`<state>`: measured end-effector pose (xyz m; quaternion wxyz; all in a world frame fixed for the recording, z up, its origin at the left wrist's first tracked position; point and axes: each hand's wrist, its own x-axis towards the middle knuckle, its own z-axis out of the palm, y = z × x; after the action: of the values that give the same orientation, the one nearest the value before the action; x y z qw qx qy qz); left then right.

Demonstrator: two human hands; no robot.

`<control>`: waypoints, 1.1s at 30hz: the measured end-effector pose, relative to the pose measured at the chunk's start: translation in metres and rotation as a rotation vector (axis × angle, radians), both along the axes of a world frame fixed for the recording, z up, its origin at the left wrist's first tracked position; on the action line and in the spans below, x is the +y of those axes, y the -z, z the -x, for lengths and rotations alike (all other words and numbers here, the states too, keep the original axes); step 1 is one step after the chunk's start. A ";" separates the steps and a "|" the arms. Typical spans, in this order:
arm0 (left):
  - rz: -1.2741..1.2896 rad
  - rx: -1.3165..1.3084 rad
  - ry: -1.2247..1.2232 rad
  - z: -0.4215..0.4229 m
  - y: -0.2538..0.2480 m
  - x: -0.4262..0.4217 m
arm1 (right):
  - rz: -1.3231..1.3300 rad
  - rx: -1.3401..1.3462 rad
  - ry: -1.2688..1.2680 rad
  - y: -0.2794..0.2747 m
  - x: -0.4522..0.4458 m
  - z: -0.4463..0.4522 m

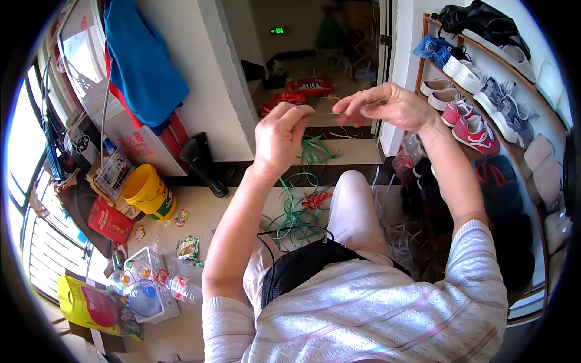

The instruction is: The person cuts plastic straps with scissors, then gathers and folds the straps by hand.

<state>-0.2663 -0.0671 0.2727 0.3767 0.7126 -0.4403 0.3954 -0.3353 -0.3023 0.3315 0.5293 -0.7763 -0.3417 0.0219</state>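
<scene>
Both my hands are raised in front of me at chest height or above, with a thin greenish strand (327,114) stretched between them. My left hand (279,134) is closed, thumb and forefinger pinched on one end of the strand. A short way to the right, my right hand (390,107) pinches the other end between thumb and fingers. Below the hands, loose green strapping (293,202) lies tangled on the floor, with a red ribbon-like piece (315,200) among it.
A shoe rack (478,54) stands at the right. At the left are a yellow bucket (150,192), a white basket of plastic bottles (166,308), a yellow bag (91,305) and black boots (203,163). A doorway with red items (308,86) lies ahead.
</scene>
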 end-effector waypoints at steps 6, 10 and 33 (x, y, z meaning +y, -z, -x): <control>-0.019 -0.156 -0.086 0.002 -0.010 0.011 | -0.300 0.334 -0.097 0.001 -0.016 -0.012; -0.071 -0.345 -0.127 0.002 -0.016 0.012 | -0.198 0.480 -0.034 -0.001 0.013 0.005; 0.873 1.052 0.821 0.002 -0.007 -0.023 | -0.567 0.233 0.325 0.088 0.109 -0.034</control>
<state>-0.2685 -0.0897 0.2795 0.8957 0.3749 -0.2375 -0.0263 -0.3014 -0.1933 0.2431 0.7559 -0.6350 -0.1434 -0.0700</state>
